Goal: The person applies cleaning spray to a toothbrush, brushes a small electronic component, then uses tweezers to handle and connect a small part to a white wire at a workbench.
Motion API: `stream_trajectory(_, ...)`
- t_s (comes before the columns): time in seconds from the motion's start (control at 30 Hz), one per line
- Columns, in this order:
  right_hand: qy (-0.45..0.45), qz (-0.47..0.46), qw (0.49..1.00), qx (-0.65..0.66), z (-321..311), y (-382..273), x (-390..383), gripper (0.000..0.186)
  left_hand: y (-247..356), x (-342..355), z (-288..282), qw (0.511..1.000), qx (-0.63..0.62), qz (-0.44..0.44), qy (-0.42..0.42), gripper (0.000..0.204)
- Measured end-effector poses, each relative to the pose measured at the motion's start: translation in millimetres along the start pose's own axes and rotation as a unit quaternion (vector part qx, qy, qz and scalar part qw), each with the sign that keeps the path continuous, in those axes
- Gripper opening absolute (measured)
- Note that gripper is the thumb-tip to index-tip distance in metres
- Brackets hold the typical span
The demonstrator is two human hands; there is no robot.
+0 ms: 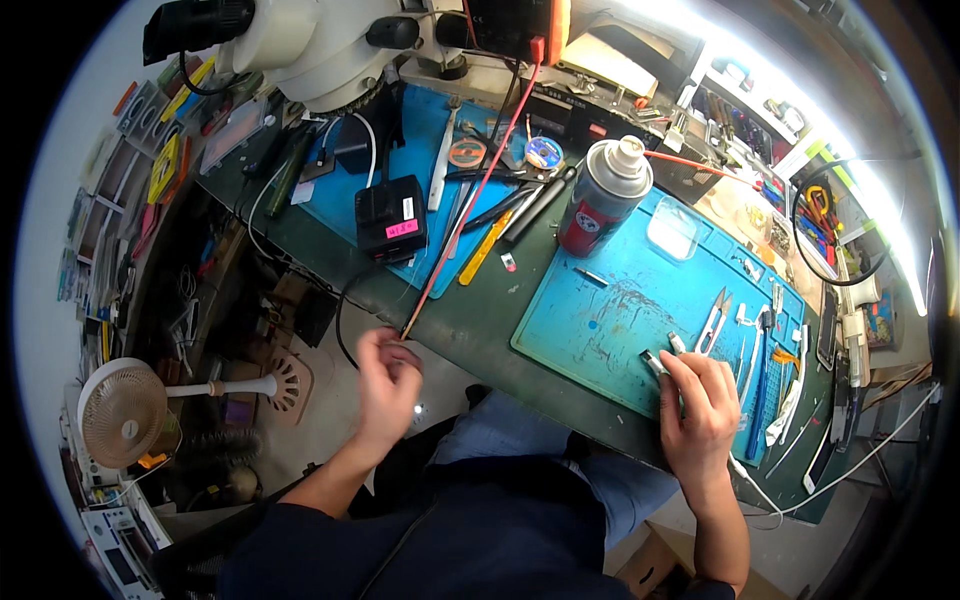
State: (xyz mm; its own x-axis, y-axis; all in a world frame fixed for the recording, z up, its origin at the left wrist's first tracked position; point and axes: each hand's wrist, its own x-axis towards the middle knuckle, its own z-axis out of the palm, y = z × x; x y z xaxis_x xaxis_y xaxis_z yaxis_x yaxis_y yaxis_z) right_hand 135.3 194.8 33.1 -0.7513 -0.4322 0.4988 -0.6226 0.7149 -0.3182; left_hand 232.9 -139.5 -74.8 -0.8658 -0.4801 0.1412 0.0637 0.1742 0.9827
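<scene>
My left hand (388, 388) is closed at the front edge of the bench, its fingers around the lower end of a red test lead (470, 205). The lead runs nearly straight up to a red plug on an orange-edged meter (512, 25). Over the right part of the blue mat (570, 345), my right hand (702, 415) pinches a small white plug (655, 364) with a dark end. Another small white piece (677, 343) sits just beyond those fingertips. Tweezers (713, 322) lie close by to the right, and a white cable (755, 485) trails below that hand.
A spray can (605, 200) stands at the mat's back left, near a clear box (672, 232). On the bench's left are a black device with a pink label (390, 220), a yellow knife (485, 248) and a microscope (320, 50). A fan (122, 412) stands lower left.
</scene>
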Motion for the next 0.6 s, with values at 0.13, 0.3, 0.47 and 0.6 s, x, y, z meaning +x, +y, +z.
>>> stream_trajectory(0.13,0.022,-0.060,0.996,0.055,-2.1,-18.2,-7.2,0.034,15.7,2.1,8.3,0.962,0.246,0.015,-0.117,0.015)
stream_trajectory(0.3,-0.125,-0.024,0.940,0.317,24.7,-82.8,-25.7,0.053,88.2,-1.5,11.3,0.929,-0.042,-0.058,-0.364,0.009)
stream_trajectory(0.47,-0.278,0.120,0.835,0.459,81.9,-91.7,-82.2,0.033,161.9,34.9,32.6,0.737,-0.458,-0.110,-0.485,0.005)
stream_trajectory(0.6,-0.182,0.210,0.888,0.366,46.2,-71.1,-123.1,0.018,181.0,66.1,28.3,0.590,-0.658,-0.113,-0.454,0.011)
